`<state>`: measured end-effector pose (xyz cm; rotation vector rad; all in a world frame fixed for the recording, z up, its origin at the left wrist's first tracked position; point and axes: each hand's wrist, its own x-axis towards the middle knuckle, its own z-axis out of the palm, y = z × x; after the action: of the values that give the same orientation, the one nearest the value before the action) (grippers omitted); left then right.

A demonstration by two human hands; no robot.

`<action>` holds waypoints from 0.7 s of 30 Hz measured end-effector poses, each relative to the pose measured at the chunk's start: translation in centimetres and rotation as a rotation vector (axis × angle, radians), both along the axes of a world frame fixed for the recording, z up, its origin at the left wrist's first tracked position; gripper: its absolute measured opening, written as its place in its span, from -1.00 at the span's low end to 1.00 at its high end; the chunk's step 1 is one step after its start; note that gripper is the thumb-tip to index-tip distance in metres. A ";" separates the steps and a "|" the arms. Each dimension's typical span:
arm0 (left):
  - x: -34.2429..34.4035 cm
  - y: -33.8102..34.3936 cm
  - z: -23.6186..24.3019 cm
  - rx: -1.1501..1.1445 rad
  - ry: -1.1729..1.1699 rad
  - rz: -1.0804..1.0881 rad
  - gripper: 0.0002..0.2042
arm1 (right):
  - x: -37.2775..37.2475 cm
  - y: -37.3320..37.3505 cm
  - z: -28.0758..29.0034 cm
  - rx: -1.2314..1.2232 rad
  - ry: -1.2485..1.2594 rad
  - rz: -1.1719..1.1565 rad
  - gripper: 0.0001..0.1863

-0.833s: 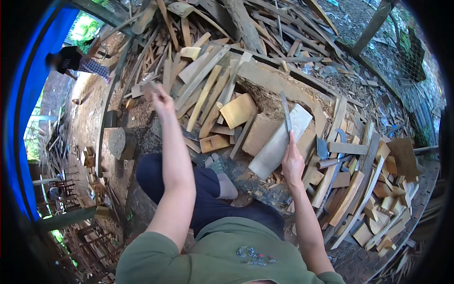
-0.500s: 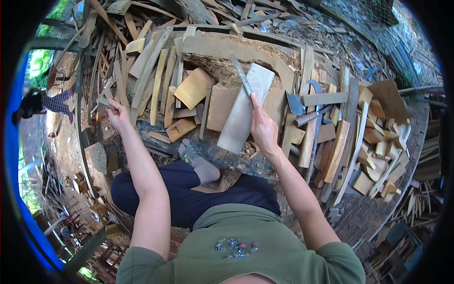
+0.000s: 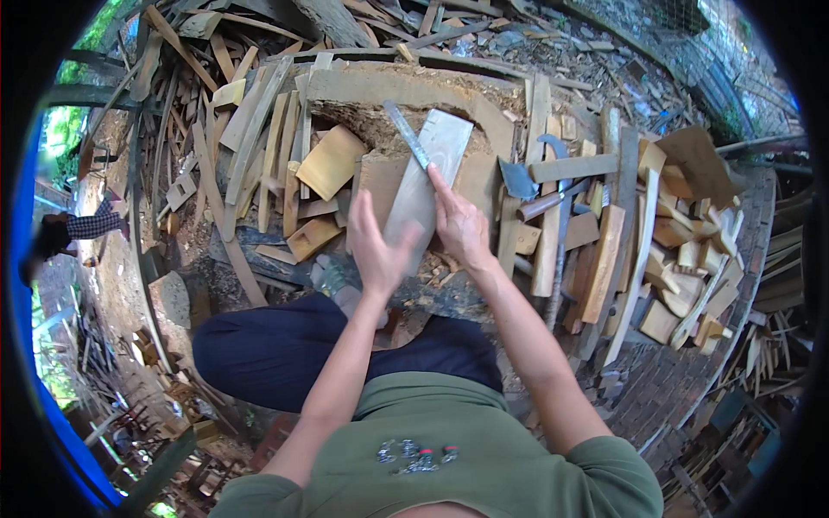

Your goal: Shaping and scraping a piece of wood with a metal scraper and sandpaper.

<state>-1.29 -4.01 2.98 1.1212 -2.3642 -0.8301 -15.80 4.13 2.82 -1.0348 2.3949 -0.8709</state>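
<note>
A grey wooden board (image 3: pixel 439 164) leans on a big chopping log (image 3: pixel 406 91) in front of my knees. My right hand (image 3: pixel 459 228) grips a long narrow metal blade (image 3: pixel 405 132) laid along the board, index finger stretched up it. My left hand (image 3: pixel 374 248) sits at the board's lower left edge with its fingers spread, palm against the wood. Whether it grips the board is unclear. My legs in dark trousers (image 3: pixel 285 345) are folded below.
Stacked wood offcuts and planks (image 3: pixel 656 250) surround the log on all sides. A hatchet (image 3: pixel 521 181) lies just right of the board. A tan square block (image 3: pixel 331 161) rests to the left. Another person (image 3: pixel 73 230) stands far left, near a blue tarp (image 3: pixel 26 259).
My left arm, earlier stretched far out to the left over the scrap pile, has swung in to the board's lower edge. My right hand stayed on the blade and board.
</note>
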 end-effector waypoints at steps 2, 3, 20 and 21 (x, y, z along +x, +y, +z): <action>-0.1 3.0 1.1 -0.062 -0.196 -0.069 0.05 | 0.5 0.4 -0.1 0.013 -0.038 0.022 -0.48; 0.1 3.3 0.6 -0.105 -0.295 -0.087 0.07 | 0.9 0.8 0.8 0.053 -0.059 0.084 -0.46; -0.4 1.7 -0.4 0.005 -0.194 -0.025 0.13 | -0.6 1.7 -0.1 0.017 0.043 0.216 -0.43; -0.4 1.7 -0.6 -0.013 -0.158 -0.027 0.12 | -1.4 2.3 -0.4 -0.003 0.045 0.201 -0.44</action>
<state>-1.72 -2.31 2.41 1.1920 -2.5146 -0.7586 -17.18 6.40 2.44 -1.2822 2.2764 -0.7878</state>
